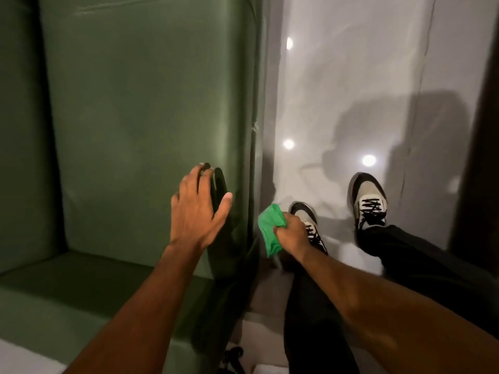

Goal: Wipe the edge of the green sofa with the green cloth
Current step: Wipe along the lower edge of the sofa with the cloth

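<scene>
The green sofa (140, 103) fills the left half of the head view, its seat cushion ending in a rounded front edge (255, 157) that drops toward the floor. My left hand (198, 209) lies flat on the seat close to that edge, fingers spread, holding nothing. My right hand (293, 233) is closed around a bunched bright green cloth (268, 228). The cloth sits just right of the sofa's front face, low down beside the edge; whether it touches the sofa I cannot tell.
A glossy pale floor (364, 76) with light reflections stretches to the right. My two feet in grey and black sneakers (368, 201) stand on it, legs in black trousers. A dark vertical surface (483, 157) borders the far right.
</scene>
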The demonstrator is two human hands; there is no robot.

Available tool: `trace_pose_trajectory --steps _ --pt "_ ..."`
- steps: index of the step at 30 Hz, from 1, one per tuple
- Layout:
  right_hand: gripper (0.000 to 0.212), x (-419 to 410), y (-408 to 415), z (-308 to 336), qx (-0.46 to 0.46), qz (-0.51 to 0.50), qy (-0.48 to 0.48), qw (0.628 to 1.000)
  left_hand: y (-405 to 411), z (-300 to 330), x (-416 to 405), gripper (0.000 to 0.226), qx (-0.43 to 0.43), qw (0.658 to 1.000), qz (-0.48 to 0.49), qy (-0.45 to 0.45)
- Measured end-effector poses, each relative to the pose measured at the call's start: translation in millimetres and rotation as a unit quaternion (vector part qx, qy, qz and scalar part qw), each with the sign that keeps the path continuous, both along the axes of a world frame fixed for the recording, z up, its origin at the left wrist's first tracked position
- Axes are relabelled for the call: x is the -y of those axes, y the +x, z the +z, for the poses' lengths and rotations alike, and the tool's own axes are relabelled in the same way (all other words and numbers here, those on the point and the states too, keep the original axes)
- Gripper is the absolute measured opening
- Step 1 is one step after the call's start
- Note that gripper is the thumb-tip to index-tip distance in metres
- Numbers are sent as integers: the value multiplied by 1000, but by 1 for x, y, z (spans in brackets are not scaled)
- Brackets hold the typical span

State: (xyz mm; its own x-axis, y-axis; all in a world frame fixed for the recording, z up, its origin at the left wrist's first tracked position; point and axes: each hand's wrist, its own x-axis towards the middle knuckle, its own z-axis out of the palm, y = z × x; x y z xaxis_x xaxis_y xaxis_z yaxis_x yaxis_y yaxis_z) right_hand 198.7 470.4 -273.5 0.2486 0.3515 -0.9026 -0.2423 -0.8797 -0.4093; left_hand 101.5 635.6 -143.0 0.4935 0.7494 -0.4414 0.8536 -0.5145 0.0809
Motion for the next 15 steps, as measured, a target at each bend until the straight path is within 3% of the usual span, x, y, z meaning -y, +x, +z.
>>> trace_pose_trajectory --steps 4,8,12,15 --pt "33 -8 -16 -23 58 -75 21 995 1 -27 5 67 13 999 3 41" --pt "34 -16 -19 -36 53 -126 10 991 10 -42 3 67 16 998 -18 60" --pt "64 -23 -46 -47 -50 -10 63 997 10 -62 0 71 -4 996 -22 89" --pt "72 -25 -66 -55 -43 -15 165 985 6 -76 3 74 1 993 -30 117"
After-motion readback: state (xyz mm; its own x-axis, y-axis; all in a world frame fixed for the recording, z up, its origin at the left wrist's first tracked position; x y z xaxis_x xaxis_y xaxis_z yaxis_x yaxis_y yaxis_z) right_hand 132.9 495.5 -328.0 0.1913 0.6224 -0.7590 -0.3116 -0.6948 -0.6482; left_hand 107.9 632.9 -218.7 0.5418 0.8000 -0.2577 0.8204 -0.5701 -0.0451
